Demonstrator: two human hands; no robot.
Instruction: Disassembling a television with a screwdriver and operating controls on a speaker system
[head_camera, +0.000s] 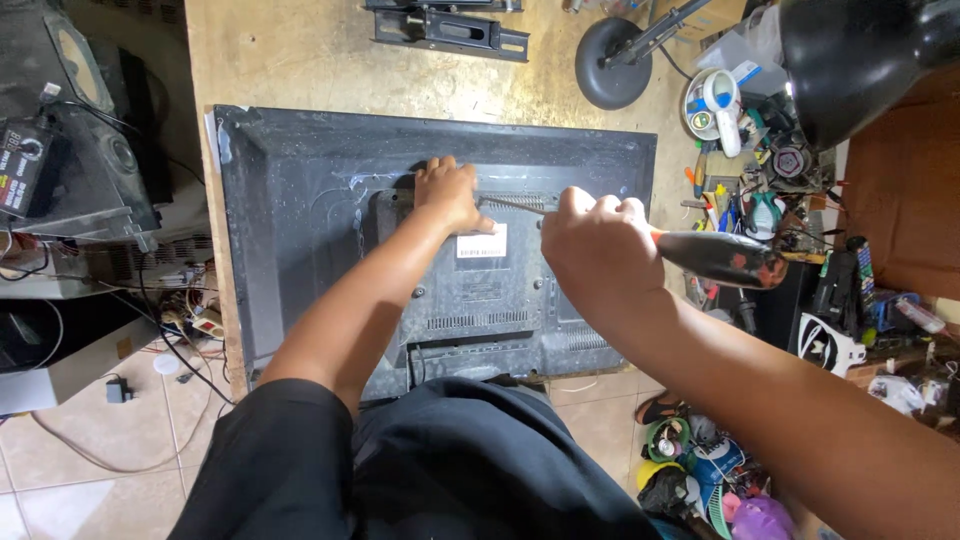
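A flat television (300, 200) lies face down on a wooden workbench (290, 50), its dark plastic back cover up. My left hand (450, 195) rests flat on the raised middle of the cover, beside a white label (482, 242). My right hand (597, 250) grips a screwdriver (720, 258) with a dark, red-tipped handle. Its metal shaft (515, 205) runs left across the cover and its tip ends next to my left hand's fingers.
A black metal bracket (450, 30) and a round lamp base (612, 62) lie on the bench behind the television. A black lamp shade (850, 60) hangs at top right. Small tools and clutter (750, 190) crowd the right side. Old electronics (70, 170) stand at left.
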